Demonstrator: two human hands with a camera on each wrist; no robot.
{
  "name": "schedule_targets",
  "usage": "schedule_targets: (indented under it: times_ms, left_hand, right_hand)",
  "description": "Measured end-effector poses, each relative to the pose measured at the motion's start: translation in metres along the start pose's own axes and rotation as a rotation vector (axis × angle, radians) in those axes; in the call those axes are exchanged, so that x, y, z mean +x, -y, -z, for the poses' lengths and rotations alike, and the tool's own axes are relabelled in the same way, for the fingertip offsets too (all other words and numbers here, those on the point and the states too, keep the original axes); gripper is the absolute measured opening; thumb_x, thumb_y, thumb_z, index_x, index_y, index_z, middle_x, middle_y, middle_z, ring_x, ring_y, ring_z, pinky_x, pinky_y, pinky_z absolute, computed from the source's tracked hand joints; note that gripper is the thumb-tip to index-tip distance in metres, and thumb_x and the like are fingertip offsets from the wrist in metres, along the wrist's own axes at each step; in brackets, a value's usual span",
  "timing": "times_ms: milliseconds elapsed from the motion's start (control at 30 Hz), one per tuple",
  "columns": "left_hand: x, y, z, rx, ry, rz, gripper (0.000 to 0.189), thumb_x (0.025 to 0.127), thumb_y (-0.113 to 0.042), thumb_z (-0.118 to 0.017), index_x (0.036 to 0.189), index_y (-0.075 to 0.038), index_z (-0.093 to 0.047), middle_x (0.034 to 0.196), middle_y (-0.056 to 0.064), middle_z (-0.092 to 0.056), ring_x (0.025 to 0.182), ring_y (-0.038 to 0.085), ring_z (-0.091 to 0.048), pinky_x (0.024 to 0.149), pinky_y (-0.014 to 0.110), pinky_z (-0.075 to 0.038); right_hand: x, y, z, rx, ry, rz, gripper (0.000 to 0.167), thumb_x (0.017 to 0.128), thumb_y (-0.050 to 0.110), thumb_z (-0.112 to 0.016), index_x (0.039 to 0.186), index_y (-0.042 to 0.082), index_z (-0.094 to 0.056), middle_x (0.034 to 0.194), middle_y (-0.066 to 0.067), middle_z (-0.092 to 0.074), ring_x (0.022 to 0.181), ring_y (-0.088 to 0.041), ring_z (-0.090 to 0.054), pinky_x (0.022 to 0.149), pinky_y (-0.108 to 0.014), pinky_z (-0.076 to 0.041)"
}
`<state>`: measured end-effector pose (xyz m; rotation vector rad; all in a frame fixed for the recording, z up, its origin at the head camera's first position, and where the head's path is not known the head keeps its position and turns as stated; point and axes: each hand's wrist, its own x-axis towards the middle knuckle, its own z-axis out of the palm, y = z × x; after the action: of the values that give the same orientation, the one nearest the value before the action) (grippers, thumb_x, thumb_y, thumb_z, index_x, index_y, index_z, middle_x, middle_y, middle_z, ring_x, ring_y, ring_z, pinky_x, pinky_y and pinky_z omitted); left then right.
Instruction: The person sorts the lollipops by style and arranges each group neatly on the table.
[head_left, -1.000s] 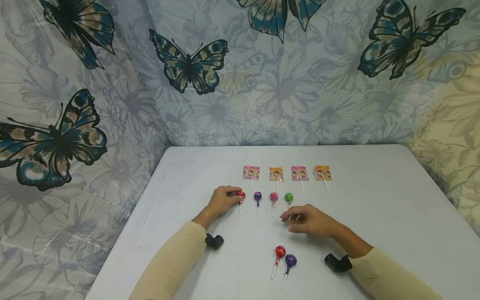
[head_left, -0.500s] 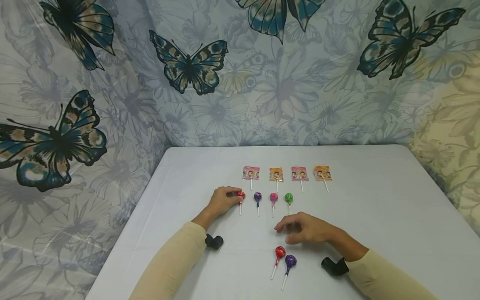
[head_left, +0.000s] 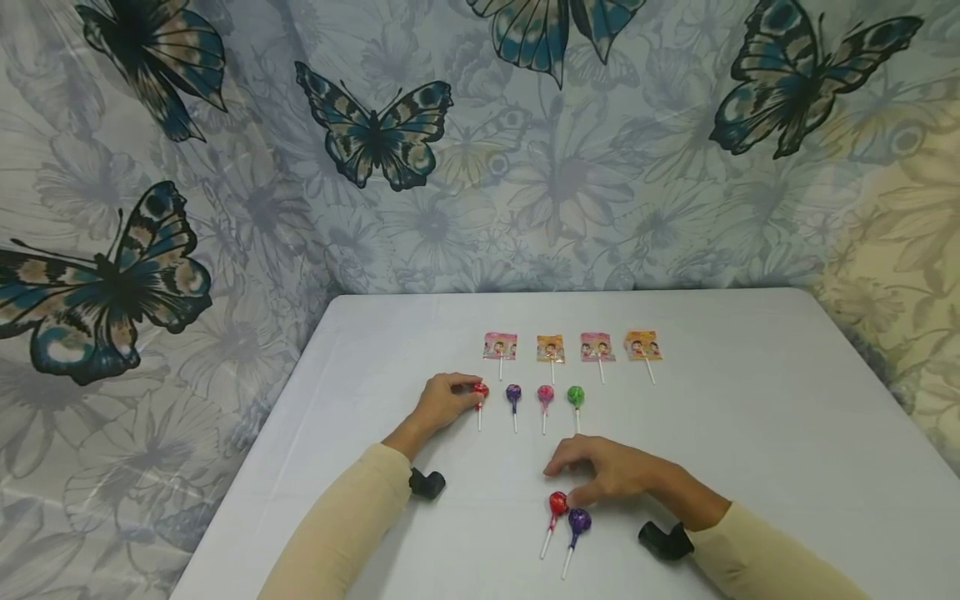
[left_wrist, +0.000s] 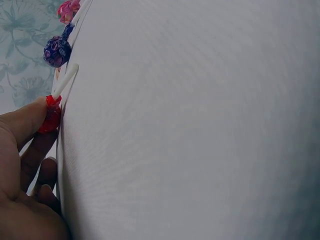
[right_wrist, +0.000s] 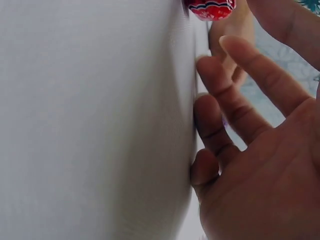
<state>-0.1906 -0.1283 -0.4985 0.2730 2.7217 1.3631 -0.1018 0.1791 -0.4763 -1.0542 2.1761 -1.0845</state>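
My left hand [head_left: 444,402] pinches the head of a red lollipop [left_wrist: 52,118] between thumb and fingers, at the left end of a row; its white stick points toward me. To its right lie a purple lollipop [head_left: 513,392], a pink lollipop [head_left: 545,394] and a green lollipop [head_left: 575,396]. My right hand [head_left: 618,468] hovers low over the table with fingers spread and holds nothing. Its thumb is right by a nearer red lollipop [head_left: 558,503], and a second purple lollipop [head_left: 579,522] lies just beside that one.
Behind the row, several flat-wrapped lollipops lie in a line, among them a pink packet [head_left: 500,346] and an orange packet [head_left: 642,345]. All rest on a white-covered table [head_left: 750,400]. A butterfly-patterned cloth [head_left: 435,225] hangs behind and at the left.
My right hand has drawn back from beside the green lollipop toward the nearer red and purple pair. My left hand stays on its red lollipop.
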Motion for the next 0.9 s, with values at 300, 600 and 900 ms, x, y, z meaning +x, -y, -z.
schedule_targets:
  times_ms: [300, 600, 900]
  left_hand:
    - [-0.0016, 0.0, 0.0005, -0.001, 0.003, 0.009, 0.029, 0.082, -0.021, -0.079, 0.111, -0.016, -0.075, 0.117, 0.003, -0.065, 0.113, 0.024, -0.054, 0.098, 0.042, -0.039]
    - [-0.0003, 0.002, -0.0006, 0.003, -0.003, 0.005, 0.028, 0.083, -0.021, -0.079, 0.111, -0.016, -0.075, 0.113, 0.002, -0.065, 0.108, 0.022, -0.055, 0.095, 0.041, -0.041]
    - [-0.0006, 0.0006, -0.0006, 0.001, 0.003, 0.001, 0.029, 0.083, -0.021, -0.079, 0.111, -0.015, -0.075, 0.114, 0.003, -0.065, 0.109, 0.022, -0.055, 0.096, 0.041, -0.04]
  right_hand:
    - [0.0025, 0.0032, -0.0068, -0.105, -0.007, -0.013, 0.025, 0.081, 0.033, -0.076, 0.105, 0.028, -0.073, 0.105, 0.014, -0.053, 0.106, -0.013, -0.045, 0.093, -0.041, -0.039]
    - [0.0038, 0.0086, -0.0075, -0.139, -0.023, -0.002, 0.009, 0.084, 0.028, -0.074, 0.091, 0.032, -0.071, 0.1, 0.015, -0.051, 0.103, -0.012, -0.043, 0.089, -0.039, -0.038]
    - [-0.001, 0.0081, -0.0024, -0.013, -0.087, -0.017, 0.008, 0.095, 0.027, -0.064, 0.102, 0.024, -0.064, 0.095, 0.012, -0.062, 0.091, -0.011, -0.056, 0.088, -0.033, -0.046]
